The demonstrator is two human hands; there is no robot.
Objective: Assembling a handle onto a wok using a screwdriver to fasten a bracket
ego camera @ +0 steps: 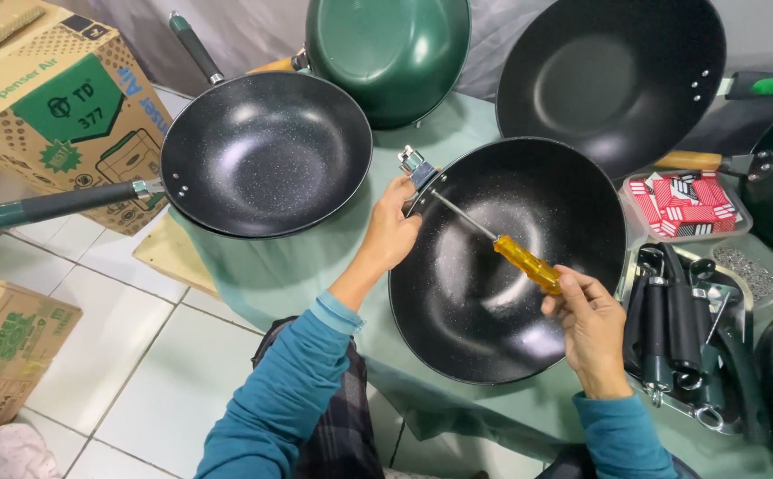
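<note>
The left hand (391,232) grips the rim of the black pan (506,257) on the table (271,266), beside its metal bracket (413,164). The right hand (586,315) is closed around the yellow-handled screwdriver (524,262) (tip at the bracket). Risk: a slipping tip could scratch the coating or strike the left fingers.
</note>
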